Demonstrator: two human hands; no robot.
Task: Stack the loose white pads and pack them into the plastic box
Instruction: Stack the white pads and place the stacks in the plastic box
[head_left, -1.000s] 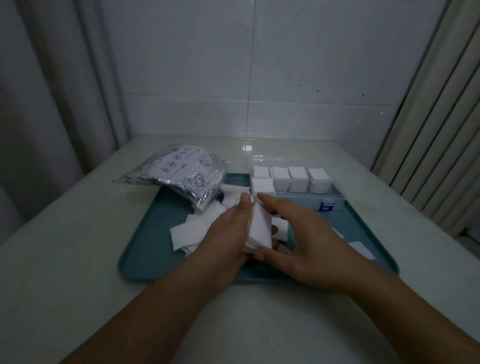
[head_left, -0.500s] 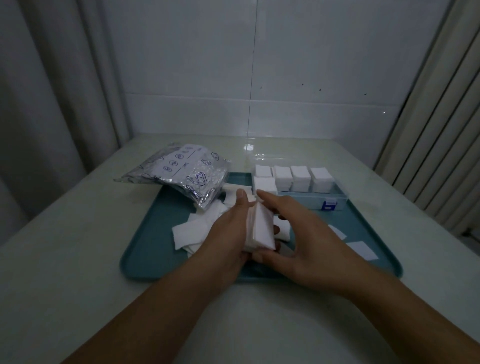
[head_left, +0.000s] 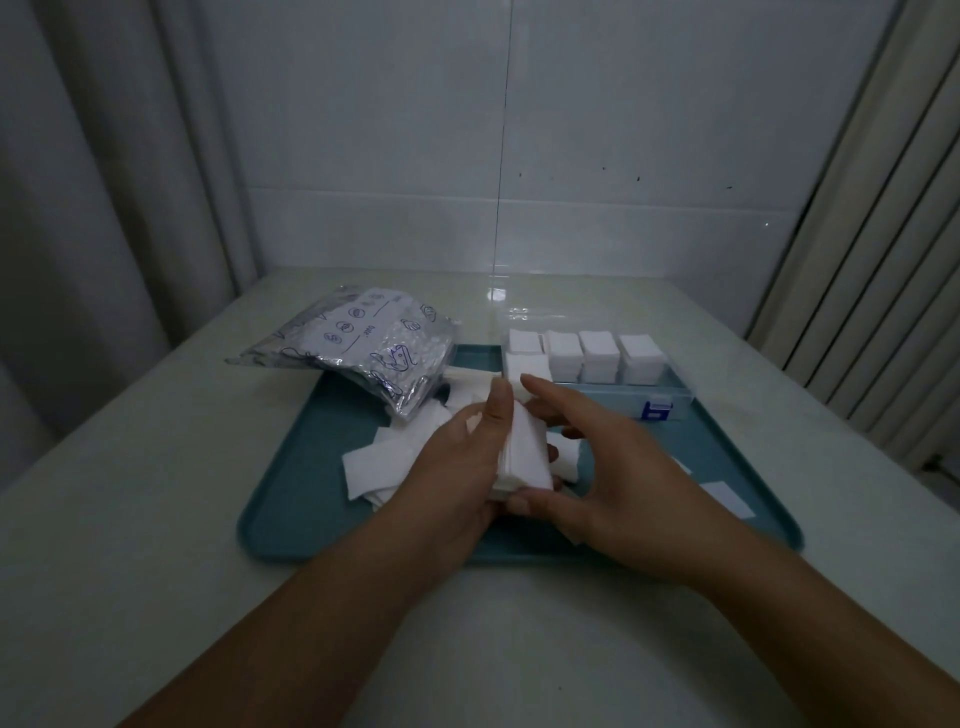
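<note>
A stack of white pads (head_left: 524, 452) stands on edge over the teal tray (head_left: 311, 493), held between both hands. My left hand (head_left: 457, 467) presses its left face with the thumb along the top. My right hand (head_left: 613, 467) grips it from the right, thumb at the near bottom corner and fingers curled over the far side. Loose white pads (head_left: 384, 462) lie in a heap on the tray left of the hands. The clear plastic box (head_left: 644, 395) sits at the tray's back right and holds several stacks of white pads (head_left: 582, 353).
A silver foil bag (head_left: 363, 353) lies over the tray's back left corner. Two single pads (head_left: 727, 499) lie flat on the tray at the right. Curtains hang at the left, a tiled wall stands behind, and vertical slats are at the right.
Both hands stay on the stack. It has stayed in nearly the same place on the tray; the fingers have shifted slightly around it.
</note>
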